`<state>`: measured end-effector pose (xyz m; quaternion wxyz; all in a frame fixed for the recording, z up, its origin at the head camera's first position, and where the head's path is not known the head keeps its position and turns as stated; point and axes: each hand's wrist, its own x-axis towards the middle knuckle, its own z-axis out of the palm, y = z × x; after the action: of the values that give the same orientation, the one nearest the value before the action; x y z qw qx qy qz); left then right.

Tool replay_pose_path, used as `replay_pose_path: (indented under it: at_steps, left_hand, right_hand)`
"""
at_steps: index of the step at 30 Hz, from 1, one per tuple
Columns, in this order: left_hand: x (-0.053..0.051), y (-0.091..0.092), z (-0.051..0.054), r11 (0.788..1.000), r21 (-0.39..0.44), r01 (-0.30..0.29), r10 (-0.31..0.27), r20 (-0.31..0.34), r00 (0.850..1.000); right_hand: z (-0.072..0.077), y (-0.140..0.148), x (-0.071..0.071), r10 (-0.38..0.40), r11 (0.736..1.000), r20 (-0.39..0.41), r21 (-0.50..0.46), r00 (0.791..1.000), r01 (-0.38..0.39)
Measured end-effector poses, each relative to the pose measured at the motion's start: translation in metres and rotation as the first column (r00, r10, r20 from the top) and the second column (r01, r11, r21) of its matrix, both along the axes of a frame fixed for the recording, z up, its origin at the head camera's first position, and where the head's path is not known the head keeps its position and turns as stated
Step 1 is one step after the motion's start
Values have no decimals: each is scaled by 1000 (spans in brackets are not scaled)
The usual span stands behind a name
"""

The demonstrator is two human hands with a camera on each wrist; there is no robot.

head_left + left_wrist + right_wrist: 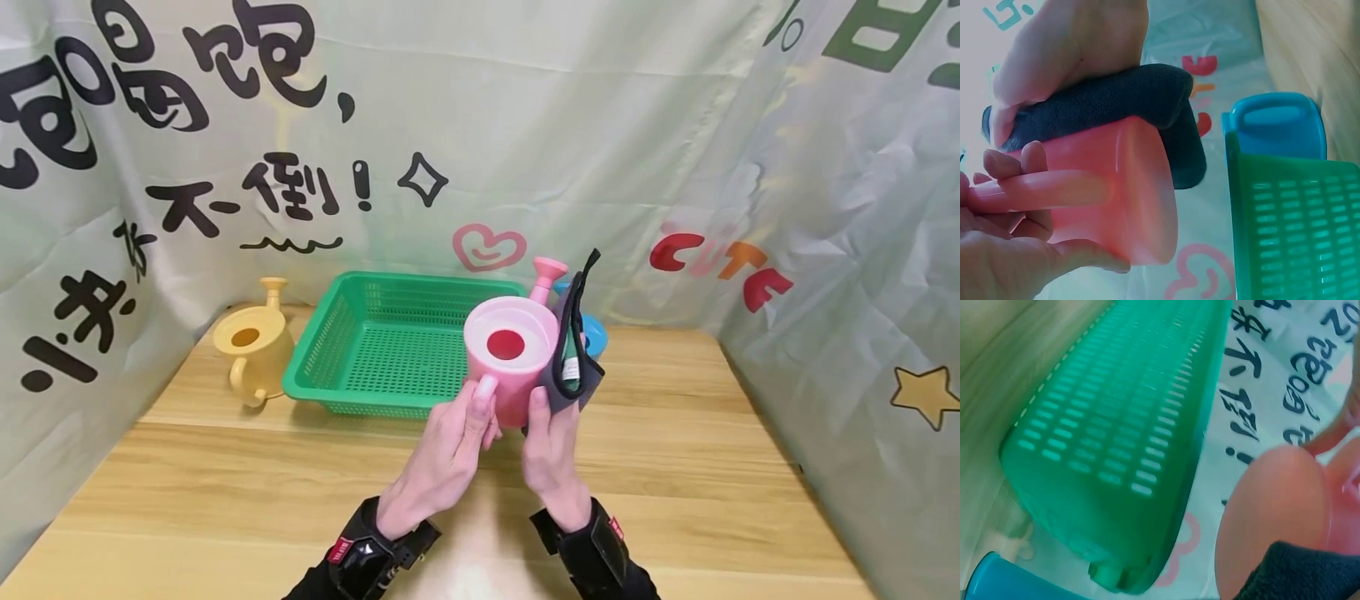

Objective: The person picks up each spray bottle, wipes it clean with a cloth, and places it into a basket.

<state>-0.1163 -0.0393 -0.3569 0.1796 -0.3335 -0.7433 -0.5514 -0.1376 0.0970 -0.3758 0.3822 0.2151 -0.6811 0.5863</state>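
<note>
A pink watering can (pixel 517 371) is held up above the table, its round top opening toward the head camera. My left hand (pixel 444 457) grips it by the handle, with fingers curled round the handle in the left wrist view. My right hand (pixel 553 460) holds a dark grey cloth (pixel 1110 97) against the can's right side. In the head view the cloth is folded, with a white label and black edging showing. The right fingers are partly hidden behind the cloth. Only the can's pink base (pixel 1272 519) and a bit of cloth show in the right wrist view.
A green plastic basket (pixel 420 281) stands at the back of the wooden table (pixel 675 467). Left of it is a yellow watering can (pixel 266 350). A blue watering can (pixel 595 336) sits right of the basket, mostly hidden by the cloth. Printed fabric (pixel 600 150) hangs behind and at both sides.
</note>
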Motion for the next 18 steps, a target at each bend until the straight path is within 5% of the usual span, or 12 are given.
replay_pose_path:
  at_steps: [6, 9, 15, 18]
  left_hand:
    - [-1, -1, -1, 1000, 11, -26, 27, -22, 999]
    - [-1, 0, -1, 999, 21, -28, 28, -16, 999]
    - [-1, 1, -2, 1000, 13, -25, 26, -22, 999]
    - [-1, 1, -2, 1000, 13, -19, 19, 1, 1000]
  right_hand:
    - [-6, -18, -2, -124, 985, -232, 87, 965, 147]
    - [-7, -21, -3, -173, 972, -277, 107, 945, 209]
    - [-2, -9, -6, -25, 998, -122, 50, 992, 31]
    - [1, 0, -4, 37, 999, -21, 20, 999, -37]
